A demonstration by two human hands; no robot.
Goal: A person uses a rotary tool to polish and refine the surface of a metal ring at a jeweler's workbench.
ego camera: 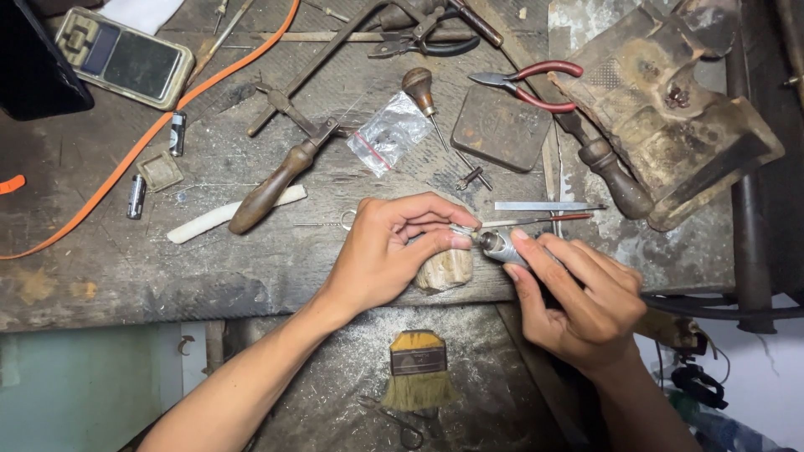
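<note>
— What is the left hand (389, 251) doing?

— Its grip is pressed together, thumb and fingertips pinching a small piece (461, 232) that I cannot make out clearly. The hand rests over a pale peg (445, 269) that juts from the front edge of the bench (167, 268).

— And the right hand (578, 297)?

— Its grip is closed round a metal handpiece (500, 247), held like a pen, with the tip touching the small piece between the left fingertips. A dark cable (720, 308) lies off to the right of that hand.

— What lies around them?

— Just behind the hands, a flat file (544, 206) and a thin red-handled tool (536, 221) lie side by side. Further back sit a dark square block (501, 128), red-handled pliers (532, 86), a small clear bag (388, 132) and a knob-handled graver (423, 96). To the left a saw frame with a brown wooden handle (268, 191) lies across a white stick (226, 215). An orange strap (142, 146) runs diagonally over the bench, passing a pocket scale (126, 57) at the far left corner.

— Anything below the bench edge?

— A brush (417, 368) with yellow bristles lies on a dusty tray (335, 393), between the two forearms.
</note>
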